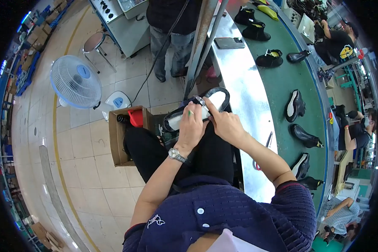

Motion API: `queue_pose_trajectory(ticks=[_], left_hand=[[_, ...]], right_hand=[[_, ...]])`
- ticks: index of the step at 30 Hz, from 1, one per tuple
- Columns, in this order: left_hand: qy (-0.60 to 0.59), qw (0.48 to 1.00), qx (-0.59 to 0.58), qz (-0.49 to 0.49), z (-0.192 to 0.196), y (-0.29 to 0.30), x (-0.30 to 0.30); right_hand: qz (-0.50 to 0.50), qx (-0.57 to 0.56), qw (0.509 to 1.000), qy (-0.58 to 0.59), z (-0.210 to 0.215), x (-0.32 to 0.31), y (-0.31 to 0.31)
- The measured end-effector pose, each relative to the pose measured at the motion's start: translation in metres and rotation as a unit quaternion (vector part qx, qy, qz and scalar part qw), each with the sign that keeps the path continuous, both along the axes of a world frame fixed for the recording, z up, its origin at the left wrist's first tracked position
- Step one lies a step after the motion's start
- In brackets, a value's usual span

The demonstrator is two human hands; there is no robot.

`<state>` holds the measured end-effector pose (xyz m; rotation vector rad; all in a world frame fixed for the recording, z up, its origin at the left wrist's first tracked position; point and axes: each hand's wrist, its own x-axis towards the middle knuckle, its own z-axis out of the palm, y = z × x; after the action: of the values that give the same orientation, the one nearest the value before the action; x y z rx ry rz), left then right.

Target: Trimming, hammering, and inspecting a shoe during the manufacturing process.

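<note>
A shoe (217, 100) with a black rim and a whitish face turned up lies slantwise above my lap. My left hand (190, 129) is closed over its middle, fingers curled and pointing away from me. A small shiny piece shows by those fingertips, too small to name. From the right my right hand (227, 127) grips the same shoe, its index finger stretched along the middle and its other fingers bent under. Between the two hands part of the shoe is hidden.
Left of my knees stands a cardboard box (116, 147) holding a red container (135, 118). To my right runs a metal ledge (250, 88) with a phone (229, 43), beside a green conveyor belt (277, 105) carrying several black shoes (295, 106). A fan (76, 82) stands left; a person (172, 38) stands ahead.
</note>
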<state>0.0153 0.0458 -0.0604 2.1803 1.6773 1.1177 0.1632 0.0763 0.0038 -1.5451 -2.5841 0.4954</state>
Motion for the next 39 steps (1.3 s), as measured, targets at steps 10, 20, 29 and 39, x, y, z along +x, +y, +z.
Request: queue_pose_trajectory(ticks=[10, 20, 29, 39], left_hand=[[0.200, 0.979, -0.046, 0.014, 0.004, -0.017, -0.021], [0.213, 0.976, 0.004, 0.053, -0.005, -0.022, -0.019], [0.191, 0.969, -0.116, 0.103, 0.041, -0.031, -0.052], [0.109, 0.989, -0.078, 0.064, 0.027, -0.031, -0.059]], right_hand=[[0.003, 0.056, 0.997, 0.054, 0.033, -0.014, 0.002], [0.012, 0.039, 0.998, 0.054, 0.028, -0.023, -0.008], [0.026, 0.043, 0.995, 0.088, 0.021, -0.038, -0.011], [0.043, 0.011, 0.996, 0.075, 0.000, -0.057, -0.017]])
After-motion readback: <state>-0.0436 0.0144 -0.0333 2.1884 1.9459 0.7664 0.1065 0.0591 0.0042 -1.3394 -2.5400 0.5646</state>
